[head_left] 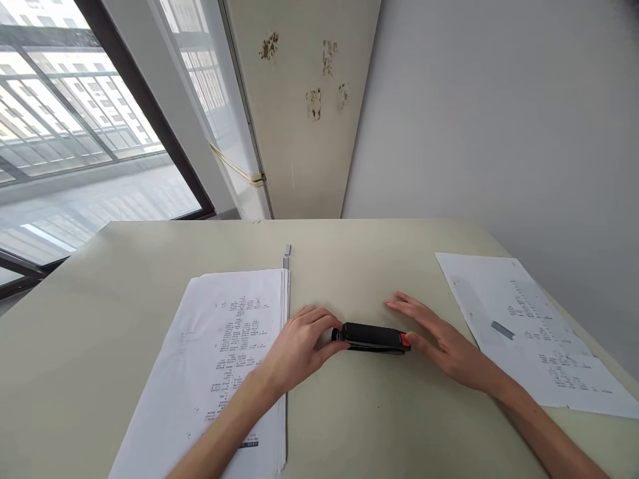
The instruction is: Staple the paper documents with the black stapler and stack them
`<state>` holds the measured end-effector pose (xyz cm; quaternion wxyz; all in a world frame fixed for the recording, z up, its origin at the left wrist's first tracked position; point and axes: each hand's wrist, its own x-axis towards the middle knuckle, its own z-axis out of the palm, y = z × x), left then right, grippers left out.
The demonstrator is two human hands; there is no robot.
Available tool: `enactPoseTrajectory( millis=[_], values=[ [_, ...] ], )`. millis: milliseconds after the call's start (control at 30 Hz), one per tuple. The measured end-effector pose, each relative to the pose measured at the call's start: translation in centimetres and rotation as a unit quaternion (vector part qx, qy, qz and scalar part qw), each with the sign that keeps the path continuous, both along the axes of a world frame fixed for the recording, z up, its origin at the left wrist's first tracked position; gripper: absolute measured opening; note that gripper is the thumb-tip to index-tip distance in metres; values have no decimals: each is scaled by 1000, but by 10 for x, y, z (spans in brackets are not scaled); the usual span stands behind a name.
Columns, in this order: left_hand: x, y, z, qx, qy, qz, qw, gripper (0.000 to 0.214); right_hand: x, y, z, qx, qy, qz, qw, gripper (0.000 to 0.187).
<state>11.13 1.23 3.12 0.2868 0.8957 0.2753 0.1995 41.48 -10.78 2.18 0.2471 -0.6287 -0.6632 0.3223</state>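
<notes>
Printed white paper stack (224, 359) under left wrist | left hand (294, 349) fingers curled on black plastic stapler (372, 337), grip unclear | right hand (439, 339) fingers spread at its red end | likely best steadied evenly

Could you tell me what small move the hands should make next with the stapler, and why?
Probably close the left hand around the stapler and lift it: it lies flat on the table, with the right hand resting at its red end.
</notes>
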Motion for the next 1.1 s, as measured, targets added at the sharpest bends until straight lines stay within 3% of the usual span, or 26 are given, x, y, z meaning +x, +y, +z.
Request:
enactPoseTrajectory(
  millis=[167, 300, 500, 800, 967, 1033, 1100],
  values=[
    [-1, 1, -3, 21, -2, -8, 1000, 14, -12, -1, 1, 69, -22, 22, 997, 54],
    [-5, 3, -4, 44, 3, -20, 999, 16, -22, 2, -1, 124, -37, 71, 989, 36],
    [-21, 4, 0, 85, 12, -22, 996, 20, -21, 2, -2, 164, -53, 68, 983, 30],
    [-38, 9, 4, 124, 34, -23, 991, 21, -11, 1, 0, 126, -46, 60, 989, 26],
    [-40, 11, 10, 80, 40, -25, 996, 24, -8, -3, -3, 100, -45, 48, 993, 28],
    [-39, 21, 21, 56, 51, 10, 997, 33, -8, -4, -3, 98, -41, 43, 993, 30],
    [-36, 39, 34, 51, 92, 104, 989, 35, -9, -5, -4, 97, -37, 40, 994, 31]
  ],
)
